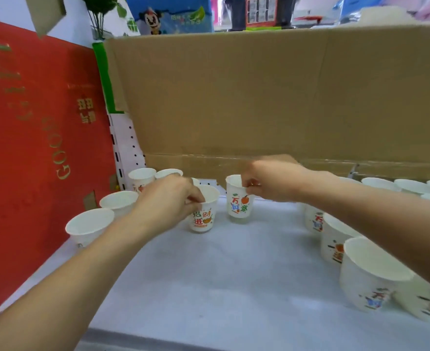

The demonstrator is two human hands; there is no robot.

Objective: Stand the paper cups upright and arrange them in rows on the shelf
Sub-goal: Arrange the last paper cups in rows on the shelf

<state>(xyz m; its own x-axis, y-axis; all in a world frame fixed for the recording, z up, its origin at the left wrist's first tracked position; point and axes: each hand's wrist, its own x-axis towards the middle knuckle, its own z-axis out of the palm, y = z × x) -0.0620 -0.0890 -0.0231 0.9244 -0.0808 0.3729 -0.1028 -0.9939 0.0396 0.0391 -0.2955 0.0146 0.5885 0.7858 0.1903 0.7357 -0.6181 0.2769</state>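
Shelf: from the head camera we're looking down at the white shelf [234, 274].
Left hand: our left hand [169, 198] pinches the rim of the left cup [203, 216].
Right hand: our right hand [269, 182] pinches the rim of the right cup [239, 206].
Held cups: both upright, mid-shelf toward the far side, near each other but not touching. We can't tell if the right one sits on the shelf.
Left row: upright cups [89, 225] run along the left edge.
Right bunch: more cups [370, 274] stand near right.
Behind: cardboard sheet [259, 97], with a red box [31, 135] on the left.
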